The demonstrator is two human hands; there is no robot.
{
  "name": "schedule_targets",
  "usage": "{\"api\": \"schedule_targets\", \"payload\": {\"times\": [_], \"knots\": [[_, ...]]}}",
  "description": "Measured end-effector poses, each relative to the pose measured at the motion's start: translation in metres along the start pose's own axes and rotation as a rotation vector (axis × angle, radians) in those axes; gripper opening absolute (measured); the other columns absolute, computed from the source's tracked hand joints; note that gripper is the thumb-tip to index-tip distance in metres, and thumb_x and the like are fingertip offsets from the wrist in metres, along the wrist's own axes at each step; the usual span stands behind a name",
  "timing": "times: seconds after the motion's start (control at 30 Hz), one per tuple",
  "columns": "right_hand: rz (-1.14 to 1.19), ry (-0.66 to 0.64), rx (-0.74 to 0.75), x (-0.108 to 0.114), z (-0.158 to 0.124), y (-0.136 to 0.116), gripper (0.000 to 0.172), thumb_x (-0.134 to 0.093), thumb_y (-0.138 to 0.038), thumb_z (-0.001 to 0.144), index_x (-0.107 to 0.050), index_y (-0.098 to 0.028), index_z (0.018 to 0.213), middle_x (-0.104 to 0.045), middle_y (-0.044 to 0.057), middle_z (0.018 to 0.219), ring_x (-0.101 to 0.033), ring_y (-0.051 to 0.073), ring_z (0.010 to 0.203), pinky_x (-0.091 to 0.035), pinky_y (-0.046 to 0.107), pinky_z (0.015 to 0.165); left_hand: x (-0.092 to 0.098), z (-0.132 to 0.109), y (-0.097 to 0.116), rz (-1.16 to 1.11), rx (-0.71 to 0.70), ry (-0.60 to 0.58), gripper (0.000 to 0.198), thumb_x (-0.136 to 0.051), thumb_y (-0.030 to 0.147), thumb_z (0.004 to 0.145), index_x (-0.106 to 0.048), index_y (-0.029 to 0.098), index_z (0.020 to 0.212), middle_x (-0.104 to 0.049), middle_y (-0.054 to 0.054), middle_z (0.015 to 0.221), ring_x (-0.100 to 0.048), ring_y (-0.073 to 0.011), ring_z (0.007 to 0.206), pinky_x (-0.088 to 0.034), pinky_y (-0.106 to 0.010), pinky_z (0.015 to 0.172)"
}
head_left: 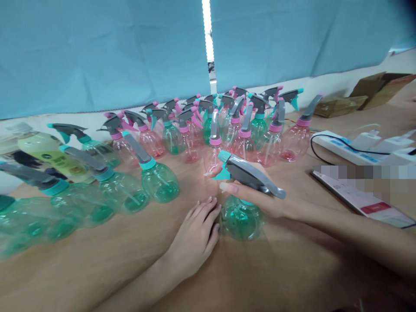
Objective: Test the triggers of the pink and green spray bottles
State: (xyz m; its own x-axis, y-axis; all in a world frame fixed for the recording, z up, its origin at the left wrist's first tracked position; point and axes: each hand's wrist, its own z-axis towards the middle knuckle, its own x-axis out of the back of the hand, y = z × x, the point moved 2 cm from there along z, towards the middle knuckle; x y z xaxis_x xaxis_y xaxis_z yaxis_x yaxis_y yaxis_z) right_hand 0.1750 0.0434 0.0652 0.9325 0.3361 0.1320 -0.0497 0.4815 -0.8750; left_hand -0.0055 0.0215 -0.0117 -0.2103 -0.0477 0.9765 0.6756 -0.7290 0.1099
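A green spray bottle (243, 219) with a grey and turquoise trigger head stands on the table in front of me. My right hand (260, 195) is wrapped round its neck, just under the spray head. Flat on the wood, to the left of that bottle, lies my left hand (198, 234), fingers stretched out and nothing in it. Its fingertips come close to the bottle's side; whether they touch it I cannot tell. Another green spray bottle (160, 182) stands beyond my left hand, and a pink-collared spray bottle (212, 158) is just behind my right hand.
Several pink and green spray bottles (190, 145) crowd the back, and more green ones (123, 190) line the left. A large labelled bottle (48, 151) stands far left. To the right are a power strip (338, 145) with chargers, a phone (360, 195) and a cardboard box (373, 93).
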Motion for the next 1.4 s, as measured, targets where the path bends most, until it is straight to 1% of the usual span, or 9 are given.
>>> {"api": "schedule_targets", "payload": {"times": [0.17,0.37,0.57,0.73,0.93,1.07,1.17,1.27,1.4], "knots": [[-0.092,0.023,0.012,-0.001,0.0,-0.008,0.012,-0.062,-0.028,0.086,-0.054,-0.02,0.09,-0.054,-0.003,0.077,-0.049,0.008,0.056,-0.037,0.023,0.047,0.0,-0.001,-0.001,-0.014,-0.002,0.021,0.036,-0.041,0.019,0.097,-0.051,0.014,0.131,-0.055,-0.015,0.138,-0.049,-0.0292,0.132,-0.04,-0.055,0.109],[-0.131,0.018,-0.041,-0.002,0.0,-0.018,0.011,-0.06,-0.022,0.086,-0.05,-0.022,0.087,-0.053,-0.004,0.075,-0.049,0.008,0.054,-0.036,0.024,0.046,-0.001,-0.002,-0.001,-0.015,-0.003,0.031,0.036,-0.043,0.018,0.097,-0.05,0.013,0.131,-0.055,-0.015,0.138,-0.049,-0.029,0.132,-0.039,-0.054,0.11],[-0.142,0.033,0.012,-0.002,-0.001,-0.014,0.009,-0.058,-0.021,0.086,-0.049,-0.022,0.083,-0.055,-0.004,0.077,-0.051,0.008,0.057,-0.039,0.023,0.05,-0.002,-0.002,-0.003,-0.022,-0.014,0.066,0.035,-0.043,0.019,0.097,-0.052,0.014,0.13,-0.056,-0.014,0.137,-0.05,-0.0286,0.131,-0.041,-0.054,0.109],[-0.133,0.044,0.017,-0.001,-0.002,-0.007,0.004,-0.058,-0.023,0.088,-0.054,-0.022,0.09,-0.054,-0.005,0.073,-0.052,0.01,0.058,-0.045,0.024,0.057,-0.002,-0.002,-0.001,-0.023,-0.01,0.053,0.036,-0.044,0.019,0.096,-0.051,0.014,0.131,-0.056,-0.014,0.137,-0.05,-0.0277,0.131,-0.04,-0.052,0.11],[-0.17,0.046,-0.023,-0.001,-0.002,-0.014,0.004,-0.056,-0.022,0.087,-0.054,-0.023,0.09,-0.053,-0.005,0.067,-0.051,0.011,0.055,-0.047,0.025,0.056,-0.003,-0.002,-0.001,-0.022,-0.007,0.037,0.037,-0.043,0.018,0.096,-0.05,0.012,0.132,-0.055,-0.015,0.139,-0.048,-0.0288,0.132,-0.039,-0.054,0.11],[-0.179,0.066,-0.006,-0.002,-0.003,-0.014,0.006,-0.057,-0.021,0.087,-0.055,-0.023,0.091,-0.056,-0.004,0.072,-0.053,0.011,0.057,-0.048,0.025,0.058,-0.004,-0.002,-0.001,-0.02,-0.006,0.039,0.035,-0.043,0.018,0.096,-0.051,0.012,0.13,-0.054,-0.015,0.139,-0.048,-0.0289,0.132,-0.039,-0.055,0.109],[-0.167,0.072,0.036,-0.003,-0.004,-0.012,0.004,-0.057,-0.023,0.088,-0.054,-0.024,0.09,-0.054,-0.004,0.07,-0.052,0.011,0.057,-0.048,0.025,0.057,-0.004,-0.002,-0.001,-0.023,-0.009,0.042,0.036,-0.043,0.018,0.096,-0.051,0.013,0.13,-0.054,-0.015,0.139,-0.048,-0.0284,0.132,-0.039,-0.054,0.11],[-0.194,0.081,0.051,-0.003,-0.004,-0.014,0.006,-0.056,-0.02,0.087,-0.052,-0.025,0.086,-0.05,-0.005,0.066,-0.05,0.011,0.056,-0.044,0.024,0.053,-0.004,-0.002,0.0,-0.027,-0.009,0.044,0.037,-0.044,0.017,0.095,-0.05,0.012,0.131,-0.054,-0.015,0.139,-0.048,-0.0286,0.132,-0.038,-0.053,0.11],[-0.227,0.1,0.077,-0.006,-0.001,-0.014,0.007,-0.057,-0.019,0.087,-0.052,-0.025,0.085,-0.049,-0.006,0.066,-0.048,0.01,0.055,-0.041,0.024,0.052,-0.003,-0.003,0.0,-0.08,0.023,0.067,0.031,-0.047,0.014,0.093,-0.056,0.012,0.123,-0.059,-0.015,0.133,-0.052,-0.0301,0.127,-0.04,-0.053,0.108]]}}
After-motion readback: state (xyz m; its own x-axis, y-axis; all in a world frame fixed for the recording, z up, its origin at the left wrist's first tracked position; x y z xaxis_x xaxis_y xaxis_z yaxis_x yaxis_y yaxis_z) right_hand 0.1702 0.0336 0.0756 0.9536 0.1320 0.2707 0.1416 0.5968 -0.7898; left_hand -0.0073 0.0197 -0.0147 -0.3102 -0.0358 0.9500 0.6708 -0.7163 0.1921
